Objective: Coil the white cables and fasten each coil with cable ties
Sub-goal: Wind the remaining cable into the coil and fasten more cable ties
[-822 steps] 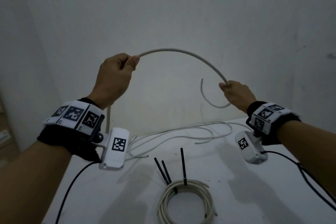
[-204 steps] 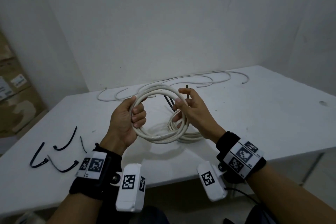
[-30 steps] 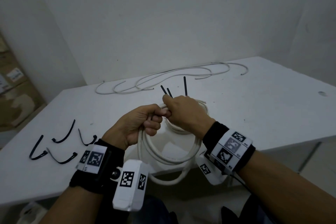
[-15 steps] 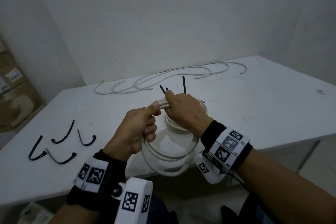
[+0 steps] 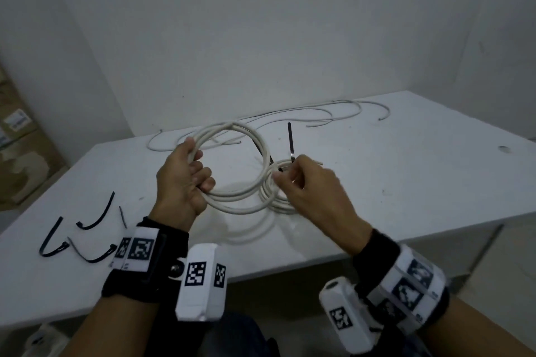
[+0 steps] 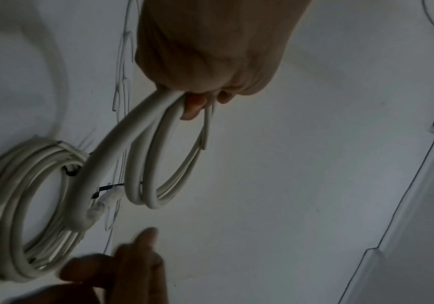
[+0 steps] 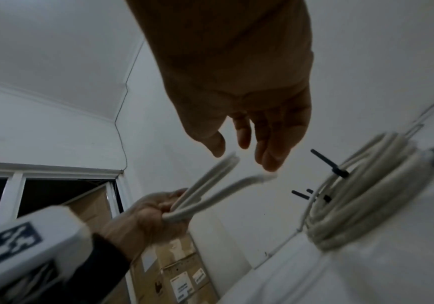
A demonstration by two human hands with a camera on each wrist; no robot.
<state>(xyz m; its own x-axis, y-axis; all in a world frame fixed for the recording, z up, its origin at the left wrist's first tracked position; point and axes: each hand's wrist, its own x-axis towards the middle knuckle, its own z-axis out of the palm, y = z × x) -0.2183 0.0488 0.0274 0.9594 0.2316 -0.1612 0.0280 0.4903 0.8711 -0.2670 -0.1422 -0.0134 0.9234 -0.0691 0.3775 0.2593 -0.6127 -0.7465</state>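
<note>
The left hand (image 5: 185,182) grips the untied cable coil (image 5: 232,171) at frame centre, above the white table (image 5: 406,182). The right hand (image 5: 313,191) is relaxed, fingers apart, holding nothing. The cable appears light and springy; loops will likely spread unless bunched where they overlap. Count: one tied coil (image 5: 278,194) with three black ties, lower right of centre; loose black cable ties (image 5: 84,229), about four, lower left; uncoiled cables (image 5: 319,119) behind, number unclear.
</note>
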